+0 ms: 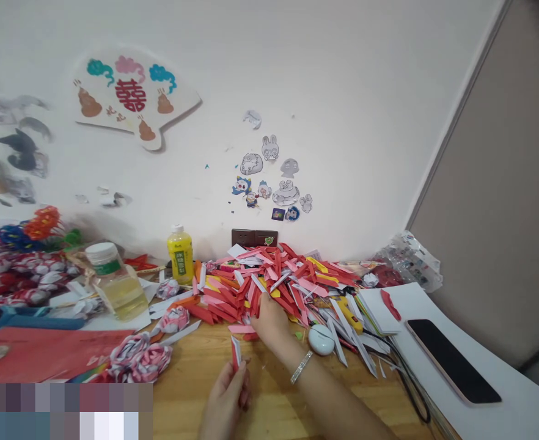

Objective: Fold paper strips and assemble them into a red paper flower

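My left hand (227, 394) pinches a small folded paper strip (235, 354), red with a white face, upright between thumb and fingers above the wooden table (182, 400). My right hand (269, 321), with a silver bracelet (301, 366) at the wrist, reaches into the front of a big heap of folded paper pieces (292, 287). They are red, pink, white, yellow and orange. Its fingertips are down among the pieces, and whether they grip one is hidden. A pink piece (241, 329) lies on the wood just left of that wrist.
A yellow drink bottle (180, 253) and a jar of pale liquid (116, 284) stand left of the heap. Pink-and-white twisted paper bundles (139, 360) lie nearer. To the right are a white rounded case (321, 340), a black cable (409, 385) and a phone (453, 360) on white sheets.
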Tool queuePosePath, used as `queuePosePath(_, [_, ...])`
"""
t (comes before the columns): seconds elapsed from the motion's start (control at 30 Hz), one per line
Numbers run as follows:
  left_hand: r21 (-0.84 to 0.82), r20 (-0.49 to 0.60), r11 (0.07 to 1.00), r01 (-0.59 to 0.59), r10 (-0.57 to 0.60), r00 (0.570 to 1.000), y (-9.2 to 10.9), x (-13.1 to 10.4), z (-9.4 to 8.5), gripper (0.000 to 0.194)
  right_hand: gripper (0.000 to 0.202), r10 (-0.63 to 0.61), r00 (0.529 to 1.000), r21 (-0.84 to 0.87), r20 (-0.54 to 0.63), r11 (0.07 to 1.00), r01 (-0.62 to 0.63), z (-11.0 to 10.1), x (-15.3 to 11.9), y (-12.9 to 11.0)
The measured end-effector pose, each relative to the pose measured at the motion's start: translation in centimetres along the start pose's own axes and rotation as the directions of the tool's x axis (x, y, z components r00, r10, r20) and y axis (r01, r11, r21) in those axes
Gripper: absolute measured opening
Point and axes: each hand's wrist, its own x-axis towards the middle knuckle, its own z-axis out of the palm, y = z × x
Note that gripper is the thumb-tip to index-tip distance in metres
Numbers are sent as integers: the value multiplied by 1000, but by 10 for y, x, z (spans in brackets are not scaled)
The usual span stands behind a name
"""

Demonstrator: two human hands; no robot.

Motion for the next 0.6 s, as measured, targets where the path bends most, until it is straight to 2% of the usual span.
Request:
queuePosePath(0.1, [-11,3,1000,19,-19,1000,3,-2,1,51,32,-44,999,66,-2,997,44,-3,-10,9])
queuePosePath(0.2, [-35,-1,999,28,-28,1000,8,-5,3,51,37,-100,995,104,-1,990,99,-12,-33,19])
queuePosePath(0.27, [-66,-10,998,23,-24,1000,11,-7,6,50,34,-208,978,128,-23,969,210,-18,-50,24])
queuePosePath(0.43, [-134,-15,991,8,-10,1000,22,-14,11,46,27,-510,856,5,-80,859,512,-15,-80,28])
queuePosePath(0.6, [-182,2,983,34,-34,999,26,-18,11,45,17,-680,728,-125,-86,733,669,-8,-86,25])
